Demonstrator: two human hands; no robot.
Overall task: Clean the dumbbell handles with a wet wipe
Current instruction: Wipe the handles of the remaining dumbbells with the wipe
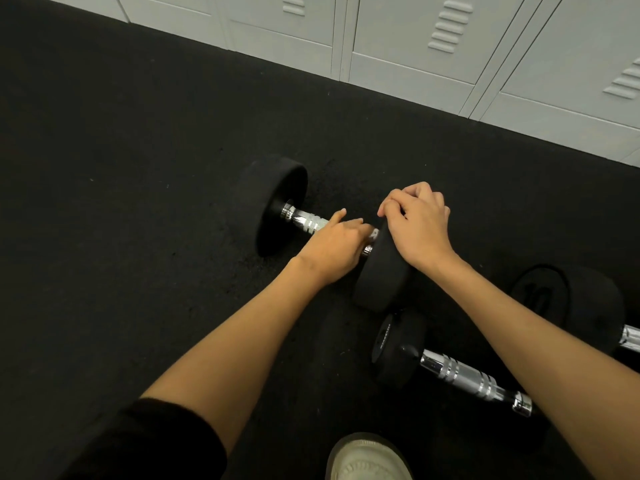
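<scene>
Chrome handle [304,221] is gripped under the left hand [334,249], any wipe hidden; the right hand [417,225], fingers curled, presses the adjacent weight [381,271], likely preventing rolling.

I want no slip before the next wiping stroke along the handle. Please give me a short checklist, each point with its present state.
1. Black rubber dumbbell with chrome handle lies on the floor: ok.
2. Right hand steadies its near weight head: ok.
3. Left hand closed on the handle: ok.
4. Wet wipe under the left hand: cannot tell, hidden.
5. Far part of the handle is bare for wiping: ok.
6. Second chrome-handled dumbbell lies apart: ok.
</scene>
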